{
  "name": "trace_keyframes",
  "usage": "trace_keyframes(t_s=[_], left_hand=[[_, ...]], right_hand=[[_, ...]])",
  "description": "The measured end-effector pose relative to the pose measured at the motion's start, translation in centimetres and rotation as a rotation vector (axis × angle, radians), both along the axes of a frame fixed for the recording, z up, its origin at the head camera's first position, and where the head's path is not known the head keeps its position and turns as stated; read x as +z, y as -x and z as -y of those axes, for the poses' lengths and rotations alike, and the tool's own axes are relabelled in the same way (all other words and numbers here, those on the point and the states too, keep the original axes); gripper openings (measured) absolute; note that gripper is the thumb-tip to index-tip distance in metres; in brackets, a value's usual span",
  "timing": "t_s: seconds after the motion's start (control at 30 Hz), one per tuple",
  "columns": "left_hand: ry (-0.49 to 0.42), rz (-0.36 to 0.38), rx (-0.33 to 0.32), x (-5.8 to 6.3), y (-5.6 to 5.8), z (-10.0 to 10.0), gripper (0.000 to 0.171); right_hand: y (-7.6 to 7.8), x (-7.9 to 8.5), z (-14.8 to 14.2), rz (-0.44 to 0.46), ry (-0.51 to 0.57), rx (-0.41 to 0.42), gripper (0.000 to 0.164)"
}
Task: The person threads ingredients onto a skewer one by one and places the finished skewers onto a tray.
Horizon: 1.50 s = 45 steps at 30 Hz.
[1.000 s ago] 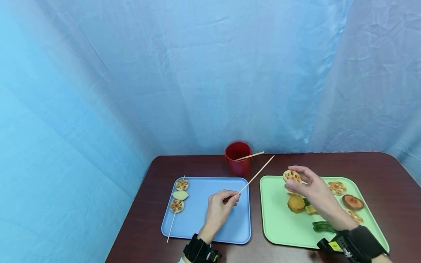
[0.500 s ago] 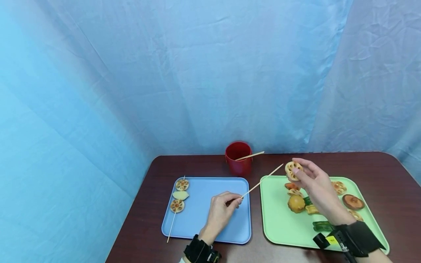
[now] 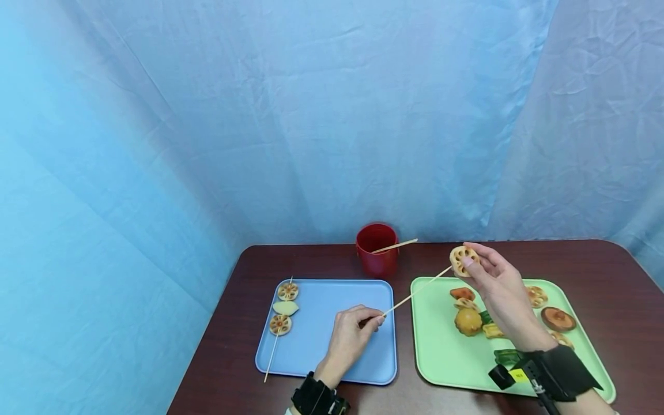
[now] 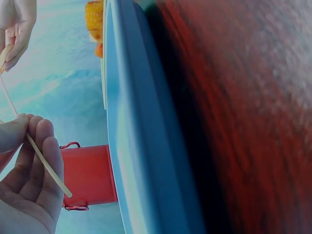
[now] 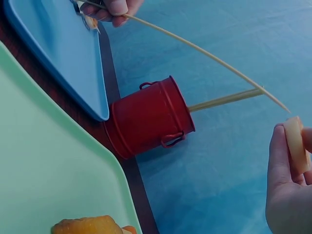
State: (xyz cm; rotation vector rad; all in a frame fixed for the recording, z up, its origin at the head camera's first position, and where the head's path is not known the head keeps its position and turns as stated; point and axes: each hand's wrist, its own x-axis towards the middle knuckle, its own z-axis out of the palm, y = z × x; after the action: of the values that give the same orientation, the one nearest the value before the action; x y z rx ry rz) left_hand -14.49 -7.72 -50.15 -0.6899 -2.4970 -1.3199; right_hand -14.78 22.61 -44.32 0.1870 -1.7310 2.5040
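My left hand (image 3: 350, 337) pinches a bare wooden skewer (image 3: 417, 293) near its lower end, above the blue tray (image 3: 344, 294). The skewer slants up to the right. Between the thumb and fingers of my right hand (image 3: 500, 294) is a lotus root slice (image 3: 459, 260), held up over the far edge of the green tray (image 3: 436, 360). In the right wrist view the skewer's pointed tip (image 5: 285, 108) sits very close to the edge of the slice (image 5: 295, 141). The butt end of the skewer (image 4: 61, 185) sticks out below my left fingers in the left wrist view.
A finished-looking skewer with two lotus slices (image 3: 280, 324) and a pale oval slice (image 3: 285, 308) lies on the blue tray's left side. Behind stands a red bucket (image 3: 377, 262) with sticks (image 3: 399, 246). The green tray bears a yellow-brown round piece (image 3: 468, 321), a mushroom-like disc (image 3: 558, 318) and green pieces (image 3: 507, 357).
My right hand has lifted the lotus root slice up and slightly right from the green tray. My left hand has shifted a little right and tilted the skewer lower, its tip now at the slice.
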Motion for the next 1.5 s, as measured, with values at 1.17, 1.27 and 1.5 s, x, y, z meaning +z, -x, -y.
trace_keyframes(t_s=[1.17, 1.27, 1.5], left_hand=[[-0.019, -0.024, 0.02, -0.41, -0.19, 0.33, 0.005], [-0.016, -0.02, 0.022, -0.36, -0.12, 0.42, 0.005], [-0.017, -0.015, 0.02, -0.14, -0.1, 0.57, 0.005]], right_hand=[[-0.13, 0.28, 0.75, 0.04, -0.574, -0.187, 0.053], [-0.09, 0.27, 0.72, 0.043, -0.575, -0.185, 0.054], [-0.03, 0.15, 0.68, 0.045, -0.57, -0.179, 0.054]])
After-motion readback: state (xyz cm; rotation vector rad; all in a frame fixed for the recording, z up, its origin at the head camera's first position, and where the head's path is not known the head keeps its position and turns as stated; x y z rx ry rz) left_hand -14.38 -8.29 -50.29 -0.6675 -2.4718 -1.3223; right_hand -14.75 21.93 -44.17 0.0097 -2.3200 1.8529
